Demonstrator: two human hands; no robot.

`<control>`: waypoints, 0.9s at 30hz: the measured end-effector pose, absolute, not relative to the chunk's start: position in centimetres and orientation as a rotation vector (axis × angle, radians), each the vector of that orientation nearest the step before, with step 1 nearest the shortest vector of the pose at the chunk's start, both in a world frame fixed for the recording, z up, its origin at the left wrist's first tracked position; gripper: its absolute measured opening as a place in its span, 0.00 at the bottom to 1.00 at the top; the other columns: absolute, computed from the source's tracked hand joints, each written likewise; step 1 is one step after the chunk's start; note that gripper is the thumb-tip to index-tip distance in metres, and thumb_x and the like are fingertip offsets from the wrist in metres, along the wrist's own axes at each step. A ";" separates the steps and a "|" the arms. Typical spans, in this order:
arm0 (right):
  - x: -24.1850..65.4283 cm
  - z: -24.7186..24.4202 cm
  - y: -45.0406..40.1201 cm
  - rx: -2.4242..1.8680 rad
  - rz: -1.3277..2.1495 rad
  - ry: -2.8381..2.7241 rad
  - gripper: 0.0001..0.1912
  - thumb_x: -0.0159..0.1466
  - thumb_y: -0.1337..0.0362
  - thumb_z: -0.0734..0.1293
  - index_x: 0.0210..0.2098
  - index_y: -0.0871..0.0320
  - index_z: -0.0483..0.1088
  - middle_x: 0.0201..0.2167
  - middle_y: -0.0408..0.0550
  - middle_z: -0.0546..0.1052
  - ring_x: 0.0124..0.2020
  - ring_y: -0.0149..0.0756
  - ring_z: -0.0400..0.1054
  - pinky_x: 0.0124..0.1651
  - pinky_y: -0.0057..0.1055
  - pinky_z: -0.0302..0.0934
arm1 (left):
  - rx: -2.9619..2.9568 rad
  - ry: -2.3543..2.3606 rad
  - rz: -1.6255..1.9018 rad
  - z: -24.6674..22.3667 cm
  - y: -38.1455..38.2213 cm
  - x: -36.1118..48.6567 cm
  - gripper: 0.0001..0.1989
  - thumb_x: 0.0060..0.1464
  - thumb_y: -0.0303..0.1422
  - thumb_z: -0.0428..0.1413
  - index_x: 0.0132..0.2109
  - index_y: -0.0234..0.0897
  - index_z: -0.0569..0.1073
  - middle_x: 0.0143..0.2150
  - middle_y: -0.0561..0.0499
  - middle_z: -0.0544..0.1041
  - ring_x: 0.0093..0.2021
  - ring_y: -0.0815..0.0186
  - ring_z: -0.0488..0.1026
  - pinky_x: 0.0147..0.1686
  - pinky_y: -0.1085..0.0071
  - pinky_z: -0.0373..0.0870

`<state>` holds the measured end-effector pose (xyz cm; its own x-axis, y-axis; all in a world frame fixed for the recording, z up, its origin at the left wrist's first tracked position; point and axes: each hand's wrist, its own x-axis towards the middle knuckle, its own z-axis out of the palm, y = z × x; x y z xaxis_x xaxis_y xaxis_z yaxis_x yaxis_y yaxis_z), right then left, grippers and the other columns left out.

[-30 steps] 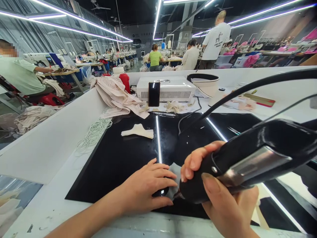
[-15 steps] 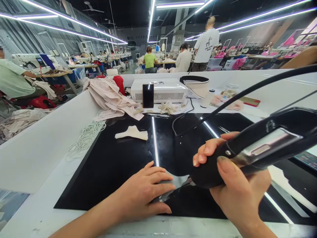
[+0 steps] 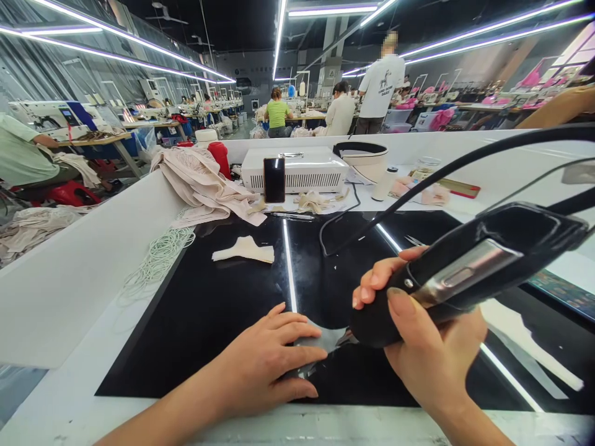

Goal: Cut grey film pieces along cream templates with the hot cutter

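Note:
My left hand [image 3: 274, 356] lies with spread fingers on a translucent grey plastic piece [image 3: 320, 337], pressing it against the black mat [image 3: 195, 334]. In my right hand [image 3: 425, 347] is a bulky black corded handheld tool [image 3: 469, 266] with a metal plate on its side. Its narrow metal tip [image 3: 346, 337] points left and meets the right edge of the plastic piece. Whatever lies beneath the plastic is hidden by my left hand. Further back on the mat rests a small cream fabric piece [image 3: 244, 249].
A white vented box [image 3: 295, 170] and an upright phone [image 3: 274, 179] stand behind the mat. Beige fabric [image 3: 199, 179] and pale cord [image 3: 160, 257] lie left. More cream pieces [image 3: 525, 337] are at right. The tool's black cable [image 3: 446, 170] arches overhead. Co-workers sit and stand beyond.
The tool and my right hand have shifted slightly left, with the tip still at the plastic's edge. My left hand stays almost where it was. The whole view has turned a little.

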<state>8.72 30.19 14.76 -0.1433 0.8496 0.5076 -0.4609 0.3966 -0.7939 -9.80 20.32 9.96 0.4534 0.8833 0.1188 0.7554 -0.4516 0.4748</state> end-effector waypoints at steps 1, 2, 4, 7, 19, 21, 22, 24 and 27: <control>8.8 14.8 30.2 -0.407 1.187 -1.264 0.15 0.64 0.63 0.74 0.48 0.50 0.69 0.32 0.41 0.74 0.28 0.36 0.70 0.30 0.36 0.69 | 2.354 1.389 0.503 10.0 20.3 -9.8 0.22 0.65 0.45 0.60 0.62 0.46 0.73 0.66 0.49 0.71 0.66 0.53 0.66 0.71 0.45 0.49; 8.8 14.8 30.2 -0.409 1.184 -1.273 0.14 0.65 0.63 0.74 0.48 0.50 0.69 0.33 0.41 0.74 0.28 0.35 0.70 0.30 0.36 0.69 | 2.352 1.388 0.502 10.0 20.3 -9.8 0.22 0.65 0.45 0.60 0.62 0.46 0.73 0.66 0.49 0.71 0.66 0.53 0.66 0.71 0.45 0.49; 9.1 14.8 30.3 -0.416 1.172 -1.286 0.14 0.65 0.63 0.74 0.48 0.51 0.69 0.33 0.41 0.74 0.28 0.36 0.70 0.30 0.36 0.69 | 2.346 1.387 0.498 10.0 20.4 -9.8 0.22 0.65 0.45 0.60 0.62 0.47 0.73 0.65 0.50 0.71 0.66 0.54 0.66 0.72 0.45 0.48; 9.7 14.9 30.7 -0.435 1.126 -1.280 0.15 0.64 0.63 0.74 0.48 0.51 0.70 0.33 0.41 0.74 0.29 0.36 0.70 0.31 0.36 0.70 | 2.335 1.387 0.485 10.1 20.4 -9.8 0.21 0.65 0.45 0.60 0.62 0.48 0.73 0.65 0.51 0.71 0.66 0.55 0.66 0.72 0.46 0.47; 10.3 14.3 31.4 -0.478 1.062 -1.275 0.15 0.65 0.68 0.72 0.49 0.51 0.69 0.34 0.41 0.74 0.30 0.36 0.70 0.32 0.36 0.70 | 2.325 1.405 0.444 10.2 20.3 -9.8 0.21 0.65 0.42 0.61 0.63 0.49 0.72 0.66 0.52 0.70 0.68 0.56 0.64 0.72 0.45 0.46; 10.3 14.3 31.5 -0.499 1.070 -1.278 0.15 0.65 0.69 0.71 0.49 0.50 0.69 0.34 0.41 0.74 0.30 0.36 0.71 0.32 0.37 0.70 | 2.309 1.401 0.452 10.4 20.2 -9.8 0.21 0.65 0.40 0.62 0.63 0.49 0.72 0.66 0.52 0.70 0.67 0.57 0.64 0.72 0.45 0.47; 10.3 14.3 31.5 -0.506 1.076 -1.275 0.15 0.64 0.68 0.71 0.49 0.50 0.69 0.33 0.41 0.74 0.29 0.36 0.71 0.32 0.37 0.70 | 2.299 1.399 0.461 10.4 20.2 -9.9 0.21 0.64 0.39 0.62 0.63 0.48 0.71 0.65 0.51 0.71 0.67 0.57 0.65 0.73 0.45 0.47; 10.3 14.4 31.6 -0.514 1.081 -1.259 0.15 0.64 0.68 0.71 0.48 0.50 0.69 0.33 0.41 0.73 0.29 0.36 0.70 0.31 0.37 0.69 | 2.275 1.425 0.498 10.3 20.3 -10.1 0.20 0.65 0.36 0.61 0.63 0.48 0.71 0.66 0.51 0.70 0.67 0.57 0.65 0.73 0.45 0.47; 10.7 14.4 31.7 -0.509 1.060 -1.253 0.16 0.63 0.66 0.73 0.49 0.50 0.69 0.33 0.41 0.74 0.28 0.36 0.70 0.31 0.37 0.70 | 2.174 1.612 0.641 9.5 20.4 -10.5 0.17 0.68 0.32 0.58 0.62 0.46 0.72 0.66 0.48 0.70 0.67 0.56 0.65 0.71 0.46 0.54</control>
<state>10.66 31.66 14.40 -0.0458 0.8580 0.5115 -0.3624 0.4629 -0.8089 -10.45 20.40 9.49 0.2469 0.9582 0.1445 0.7956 -0.2856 0.5343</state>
